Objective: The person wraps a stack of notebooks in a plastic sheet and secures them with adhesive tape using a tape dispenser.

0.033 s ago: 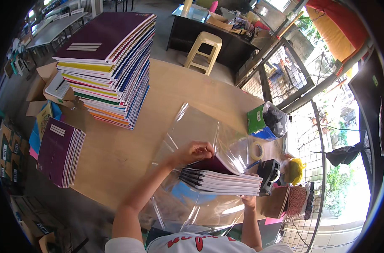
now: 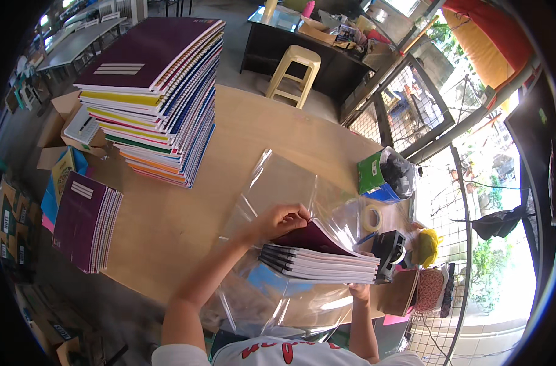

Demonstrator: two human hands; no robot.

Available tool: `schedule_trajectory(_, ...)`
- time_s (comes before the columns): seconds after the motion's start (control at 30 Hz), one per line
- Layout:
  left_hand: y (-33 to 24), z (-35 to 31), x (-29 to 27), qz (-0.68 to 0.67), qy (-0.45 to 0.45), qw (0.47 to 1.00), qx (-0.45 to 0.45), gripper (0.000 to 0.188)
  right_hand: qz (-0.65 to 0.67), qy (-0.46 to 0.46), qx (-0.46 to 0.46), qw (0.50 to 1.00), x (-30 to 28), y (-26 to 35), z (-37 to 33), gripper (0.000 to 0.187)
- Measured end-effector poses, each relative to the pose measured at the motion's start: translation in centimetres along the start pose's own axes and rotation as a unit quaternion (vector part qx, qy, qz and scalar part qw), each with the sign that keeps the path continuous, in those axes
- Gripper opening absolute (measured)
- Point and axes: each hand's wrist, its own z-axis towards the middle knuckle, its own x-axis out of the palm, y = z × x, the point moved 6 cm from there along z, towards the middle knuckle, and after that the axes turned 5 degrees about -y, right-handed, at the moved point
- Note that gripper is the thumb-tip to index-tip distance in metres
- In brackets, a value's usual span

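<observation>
A small stack of notebooks (image 2: 327, 267) with white page edges and dark bindings at its left end is tilted up in front of me. My left hand (image 2: 282, 221) pinches the far edge of the raised maroon cover (image 2: 317, 238) on top; whether film is caught in the pinch too is hard to see. Around the near right end of the stack my right hand (image 2: 360, 290) is closed, partly hidden by the notebooks. Clear plastic film (image 2: 284, 177) lies creased on the table beyond the stack, and more of it spreads below toward my lap.
A tall pile of spiral notebooks (image 2: 150, 55) stands far left, with a shorter maroon stack (image 2: 86, 222) nearer. To the right are a tape roll (image 2: 371, 218), a black tape dispenser (image 2: 389, 250) and a green-blue box (image 2: 385, 177). A cream stool (image 2: 296, 70) stands beyond the wooden table (image 2: 168, 232).
The maroon cover is lifted a little higher, showing more of its surface. My left fingers have straightened slightly into a pinch at its edge. The right hand has stayed in place.
</observation>
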Motion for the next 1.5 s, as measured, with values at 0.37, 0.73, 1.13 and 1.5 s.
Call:
schedule_trajectory(0.37,-3.9,0.4,-0.8,0.221,-0.062,0.971,0.061,0.018,-0.139,-0.004,0.048,0.989,-5.2,-8.3,-2.0,0.085)
schedule_trajectory(0.73,1.3,-4.8,2.2,-0.103,-0.105,0.989,0.009,0.067,-0.061,-0.095,-0.032,0.993,-4.1,-9.3,-2.4,0.069)
schedule_trajectory(1.13,4.1,-6.2,2.7,0.130,-0.213,0.966,0.062,0.099,-0.124,0.086,-0.010,0.989,2.7,3.7,1.5,0.138)
schedule_trajectory(1.5,7.4,-6.0,3.5,-0.045,-0.231,0.972,0.020,0.096,-0.482,0.301,-0.229,0.790,17.8,14.6,6.4,0.143)
